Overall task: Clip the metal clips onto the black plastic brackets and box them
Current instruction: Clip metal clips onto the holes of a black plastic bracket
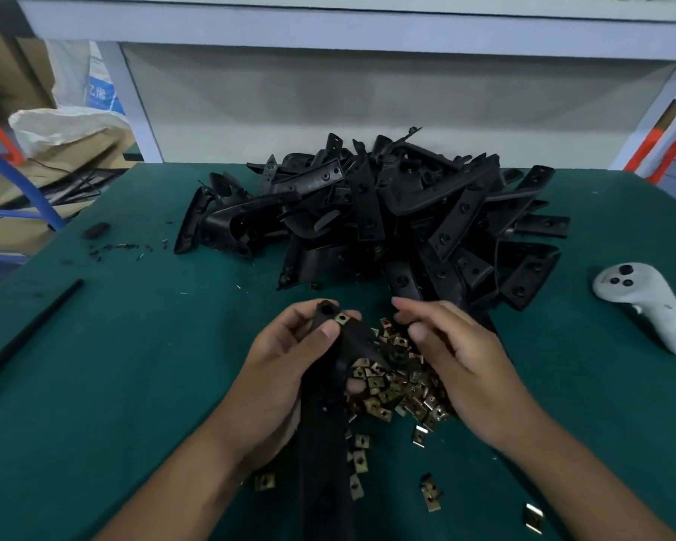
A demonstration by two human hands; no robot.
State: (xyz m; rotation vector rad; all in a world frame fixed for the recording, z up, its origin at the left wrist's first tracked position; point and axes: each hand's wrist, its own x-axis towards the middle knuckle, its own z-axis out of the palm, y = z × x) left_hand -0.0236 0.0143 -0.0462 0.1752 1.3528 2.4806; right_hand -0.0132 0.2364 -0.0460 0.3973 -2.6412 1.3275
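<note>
Green table (133, 365): bracket pile (387, 216), clips (399, 388), controller (648, 302), rod (28, 333).

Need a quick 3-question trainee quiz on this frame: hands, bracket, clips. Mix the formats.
1. True or false: the left hand grips a black bracket with a metal clip already at its top end.
2. Where does the loose clip pile lie?
A. Behind the bracket heap
B. In front of the heap, under the right hand
C. Beside the white controller
3. Fill in: the right hand hovers over the clip pile with fingers relaxed, holding ____.

Key: 1 true; 2 B; 3 nothing visible.
</note>
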